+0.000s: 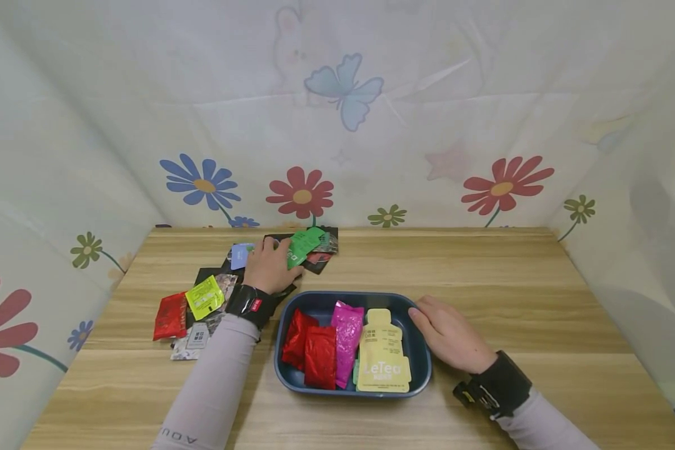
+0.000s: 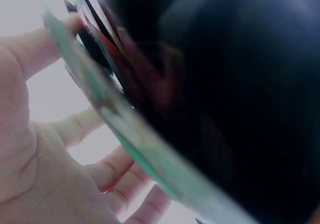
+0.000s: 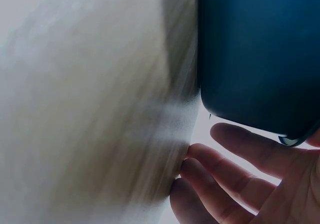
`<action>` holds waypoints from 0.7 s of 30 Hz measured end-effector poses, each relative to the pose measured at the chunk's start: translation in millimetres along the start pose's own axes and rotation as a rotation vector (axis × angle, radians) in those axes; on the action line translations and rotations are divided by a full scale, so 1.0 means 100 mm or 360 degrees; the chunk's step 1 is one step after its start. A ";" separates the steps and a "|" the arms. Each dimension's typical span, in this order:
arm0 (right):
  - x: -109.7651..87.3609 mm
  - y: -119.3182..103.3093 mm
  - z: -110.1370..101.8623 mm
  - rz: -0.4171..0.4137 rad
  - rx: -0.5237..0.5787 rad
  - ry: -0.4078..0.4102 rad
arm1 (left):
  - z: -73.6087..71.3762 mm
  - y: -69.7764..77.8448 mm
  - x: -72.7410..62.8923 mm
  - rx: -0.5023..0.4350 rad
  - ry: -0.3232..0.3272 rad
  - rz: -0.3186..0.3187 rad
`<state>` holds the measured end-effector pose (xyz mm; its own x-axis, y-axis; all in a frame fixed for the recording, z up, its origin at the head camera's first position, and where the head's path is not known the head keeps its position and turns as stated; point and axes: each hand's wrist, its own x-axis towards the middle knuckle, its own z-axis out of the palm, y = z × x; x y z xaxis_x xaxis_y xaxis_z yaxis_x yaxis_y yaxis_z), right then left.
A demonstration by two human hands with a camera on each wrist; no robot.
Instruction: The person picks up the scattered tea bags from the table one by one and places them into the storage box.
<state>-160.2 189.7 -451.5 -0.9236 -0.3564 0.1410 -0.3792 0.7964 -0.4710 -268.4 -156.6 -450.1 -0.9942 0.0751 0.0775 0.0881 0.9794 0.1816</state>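
Observation:
My left hand (image 1: pixel 270 267) is at the pile of packets at the back left, with thumb and fingers on a green packet (image 1: pixel 305 245). In the left wrist view the green packet (image 2: pixel 120 119) runs along the fingers, beside a large dark surface. My right hand (image 1: pixel 450 334) holds the right rim of a dark blue tray (image 1: pixel 424 369), thumb at the rim and fingers outside, as the right wrist view also shows. Inside the tray lie red packets (image 1: pixel 320 356), a magenta packet (image 1: pixel 346 344) and a pale yellow bottle-shaped packet (image 1: pixel 384 350), which mostly covers something green.
Left of my left hand lie a red packet (image 1: pixel 170 317), a yellow packet (image 1: pixel 205 297), a silver-grey packet (image 1: pixel 198 336) and a light blue one (image 1: pixel 240 256). Several black packets overlap beneath. A flower-printed cloth (image 1: pixel 427 125) walls the wooden table (image 1: pixel 540 300) behind and at the sides.

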 end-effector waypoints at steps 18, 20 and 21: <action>0.00 0.00 0.01 -0.0055 -0.0006 -0.0001 | -0.17 0.08 0.00 -0.0149 0.0109 0.0183; 0.01 0.01 0.00 -0.0080 -0.0014 -0.0009 | -0.25 0.11 -0.02 -0.0189 0.0154 0.0238; 0.01 0.02 0.00 -0.0091 -0.0019 -0.0014 | -0.30 0.13 -0.04 -0.0211 0.0179 0.0269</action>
<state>-161.6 190.8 -452.1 -0.9000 -0.4055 0.1597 -0.4318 0.7804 -0.4522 -261.8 -149.6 -418.7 -0.9522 0.2071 0.2248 0.2672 0.9210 0.2834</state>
